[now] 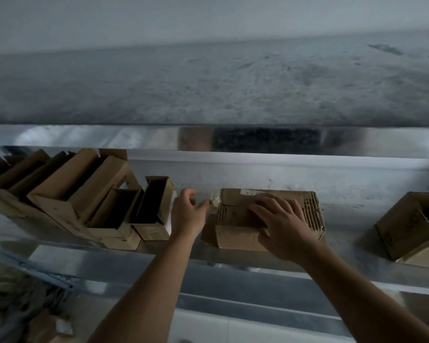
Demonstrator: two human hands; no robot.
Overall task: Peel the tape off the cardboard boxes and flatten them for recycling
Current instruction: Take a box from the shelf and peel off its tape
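Right hand (280, 226) lies flat, fingers spread, on the cardboard box (235, 233) — left hand (187, 214) pinches crumpled tape (214, 201) at its left edge.

Both bare forearms reach up from the lower edge, the left rising from about 7 o'clock toward centre, the right from about 4 o'clock. The left hand (187, 215) is seen back-on, wrist nearly straight, fingers curled loosely, with thumb and forefinger drawn together toward 3 o'clock in a pinch on a small clear scrap. The right hand (284, 227) lies palm down, its 4 fingers spread and pointing toward 10 o'clock, thumb tucked low at the near side, pressing flat. The 2 hands sit near each other, not touching.
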